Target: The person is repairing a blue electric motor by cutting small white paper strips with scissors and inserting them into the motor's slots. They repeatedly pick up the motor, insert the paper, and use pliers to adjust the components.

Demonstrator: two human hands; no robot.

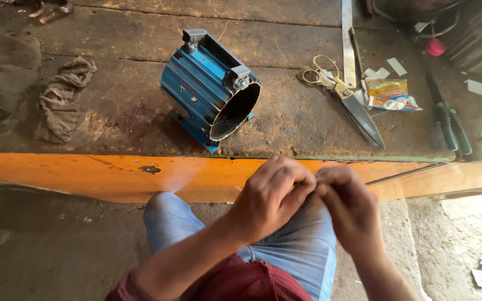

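My left hand (271,196) and my right hand (350,207) are pressed together over my lap, in front of the bench's orange edge (112,175). Their fingertips pinch at one spot where they meet; whatever is between them is too small or hidden to make out. Both hands have closed fingers. On the bench above them lies a blue ribbed metal cylinder housing (210,89) on its side, its open dark mouth facing toward me and to the right. Neither hand touches it.
Large scissors (344,92) with yellow handles lie right of the housing, beside a small yellow packet (389,93) and a long metal strip (348,39). Green-handled pliers (453,128) sit at the right edge. A crumpled rag (62,100) lies at the left. My knees in blue jeans (302,245) are below.
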